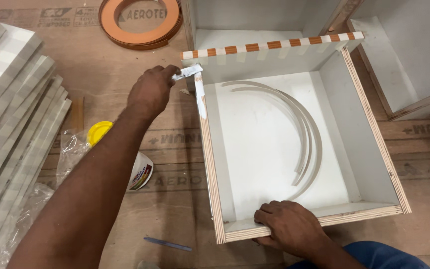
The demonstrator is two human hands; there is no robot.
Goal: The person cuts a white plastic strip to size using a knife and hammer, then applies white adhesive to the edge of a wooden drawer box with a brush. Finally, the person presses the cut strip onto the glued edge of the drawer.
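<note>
A view from above onto a plywood floor, where a person works on an open white box (364, 124) with raw plywood edges. The box lies with its open side up, and inside it rest two or three thin, curved white strips (304, 129), loosely arced against the bottom panel.

The left hand (151, 90) reaches to the box's far left corner and pinches a small white scraper (187, 72) between the fingertips, grasping it firmly. The scraper touches the top of the box's left edge, where a streak of white glue (200, 97) runs down the raw plywood. The right hand (289, 224) presses palm-down on the box's near edge, fingers curled over the rim, gripping the box itself and holding no tool.

Along the box's far edge lies a strip banded in orange and white (274, 44). Beyond it stand further white cabinet panels (414, 55).

To the left of the box, partly hidden under the left forearm, lies a white glue bottle (143, 174) with a yellow cap (98, 132), next to crumpled clear plastic wrap (70, 149). A stack of pale grey-and-white strips (11, 99) fills the left side. An orange coil of edge tape (140, 22) sits at the top. A small blue blade (167, 244) lies on the floor near the bottom.
</note>
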